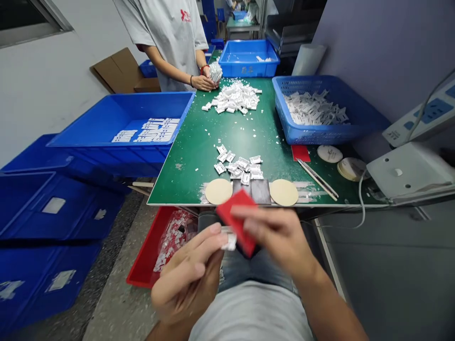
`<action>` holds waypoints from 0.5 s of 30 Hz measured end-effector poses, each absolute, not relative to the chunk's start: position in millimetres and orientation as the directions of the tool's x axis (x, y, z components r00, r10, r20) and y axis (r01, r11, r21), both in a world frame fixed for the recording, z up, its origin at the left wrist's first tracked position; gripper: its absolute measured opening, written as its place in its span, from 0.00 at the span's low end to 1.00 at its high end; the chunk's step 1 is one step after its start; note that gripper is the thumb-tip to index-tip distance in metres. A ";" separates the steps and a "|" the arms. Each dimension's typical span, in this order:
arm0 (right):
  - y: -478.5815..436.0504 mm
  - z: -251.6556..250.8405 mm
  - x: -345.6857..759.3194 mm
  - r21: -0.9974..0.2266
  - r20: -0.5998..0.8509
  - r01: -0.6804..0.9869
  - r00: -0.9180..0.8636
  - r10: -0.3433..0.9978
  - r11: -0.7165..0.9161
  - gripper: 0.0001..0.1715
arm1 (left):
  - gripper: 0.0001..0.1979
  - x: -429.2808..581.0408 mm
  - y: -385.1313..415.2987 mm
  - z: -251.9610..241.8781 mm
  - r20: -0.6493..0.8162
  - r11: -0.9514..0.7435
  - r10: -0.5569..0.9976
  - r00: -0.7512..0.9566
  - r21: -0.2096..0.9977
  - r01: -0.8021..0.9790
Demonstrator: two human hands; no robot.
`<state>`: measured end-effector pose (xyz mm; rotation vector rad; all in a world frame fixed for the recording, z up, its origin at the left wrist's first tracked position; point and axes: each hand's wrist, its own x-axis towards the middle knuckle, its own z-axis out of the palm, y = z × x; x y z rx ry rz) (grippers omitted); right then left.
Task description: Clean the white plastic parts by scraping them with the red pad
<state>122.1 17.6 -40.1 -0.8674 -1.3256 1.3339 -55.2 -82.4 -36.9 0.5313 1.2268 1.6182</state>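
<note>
My left hand [192,270] is closed, pinching a small white plastic part [230,240] between thumb and fingers in front of my lap. Closed as well, my right hand [277,237] grips a red square of sandpaper [239,213], somewhat blurred by motion, against or just beside the white part. Beyond my hands, a small group of similar white parts [243,165] lies on the green tabletop [185,166]. Two pale round discs [218,191] flank dark flat pads [260,191] at the table's near edge.
Across the table, a co-worker's hands [205,83] hold several white parts above a heap [236,97]. A blue basket [284,135] of white parts stands right, near tweezers [317,179]. Blue bins [121,144] line the left; a red bin [142,265] sits below the table.
</note>
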 end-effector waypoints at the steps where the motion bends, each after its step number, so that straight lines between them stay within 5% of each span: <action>1: 18.9 -41.9 123.0 -0.981 0.137 -0.145 -0.073 0.988 0.126 0.15 | 0.25 -53.2 -80.7 -34.6 -0.138 -0.047 0.877 -0.461 0.929 -0.367; 3: 16.8 -44.0 125.6 -0.989 0.088 -0.103 0.190 0.978 0.109 0.15 | 0.27 -46.2 -72.5 -31.8 0.015 -0.162 0.819 -0.574 0.965 -0.206; 9: -13.2 -32.6 130.4 -0.897 0.435 0.026 -0.127 0.891 0.442 0.18 | 0.26 -29.7 -44.4 -31.4 0.041 -0.189 0.862 -0.505 0.951 -0.246; 15: -15.4 -25.6 129.6 -0.776 0.604 0.100 -0.166 0.780 0.622 0.18 | 0.27 -23.2 -49.6 -28.2 -0.038 -0.132 0.878 -0.477 0.939 -0.317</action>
